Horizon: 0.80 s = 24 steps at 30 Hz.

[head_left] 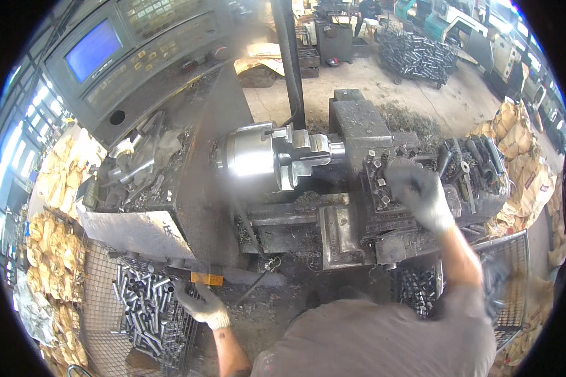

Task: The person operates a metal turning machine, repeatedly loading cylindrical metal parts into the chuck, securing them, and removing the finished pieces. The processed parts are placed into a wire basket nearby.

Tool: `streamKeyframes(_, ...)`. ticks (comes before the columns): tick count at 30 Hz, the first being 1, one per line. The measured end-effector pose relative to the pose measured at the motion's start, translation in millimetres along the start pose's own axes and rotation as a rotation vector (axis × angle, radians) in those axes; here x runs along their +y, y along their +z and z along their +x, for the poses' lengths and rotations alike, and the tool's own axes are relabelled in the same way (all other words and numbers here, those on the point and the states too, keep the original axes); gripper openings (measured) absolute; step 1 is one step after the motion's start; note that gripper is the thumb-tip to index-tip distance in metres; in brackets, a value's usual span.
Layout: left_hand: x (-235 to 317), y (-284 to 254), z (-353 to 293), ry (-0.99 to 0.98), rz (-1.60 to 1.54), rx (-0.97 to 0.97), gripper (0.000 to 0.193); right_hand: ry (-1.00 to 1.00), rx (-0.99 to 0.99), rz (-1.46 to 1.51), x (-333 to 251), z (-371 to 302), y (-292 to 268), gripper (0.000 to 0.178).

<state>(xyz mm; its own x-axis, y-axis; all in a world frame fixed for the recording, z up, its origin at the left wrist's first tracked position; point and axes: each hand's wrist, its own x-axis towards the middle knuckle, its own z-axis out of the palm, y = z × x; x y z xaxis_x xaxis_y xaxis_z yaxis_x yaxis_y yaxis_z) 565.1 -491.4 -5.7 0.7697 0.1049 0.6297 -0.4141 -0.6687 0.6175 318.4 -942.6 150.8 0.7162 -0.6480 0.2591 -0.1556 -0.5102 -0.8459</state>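
Hands: L [201, 304] half-open, empty, nr shiny tubes [142, 300]; R [418, 193] curled at blocky toolpost [377, 179], grip unclear.

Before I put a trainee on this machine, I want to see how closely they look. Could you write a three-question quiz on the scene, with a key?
1. True or false: the right hand is bare.
2. Which hand is nearer the wire basket of metal tubes at the picture's left?
3. What colour is the lit screen? A: green. B: blue. C: red.

Key:
1. False; it wears a glove.
2. The left hand.
3. B.
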Motion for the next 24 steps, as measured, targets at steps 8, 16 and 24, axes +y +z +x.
streamKeyframes(8,246.0,139.7,209.6,0.559,0.02,-0.241,0.068,0.214,-0.111,0.071,47.3,-127.2,37.8,0.029)
streamKeyframes(16,274.3,251.8,316.8,0.403,0.485,-0.333,0.088,0.319,-0.29,0.057,61.9,-135.1,29.5,0.032)
streamKeyframes(24,169.3,120.4,-51.4,0.405,-0.076,-0.716,0.026,0.092,-0.645,0.071,118.4,-119.8,90.1,0.034)
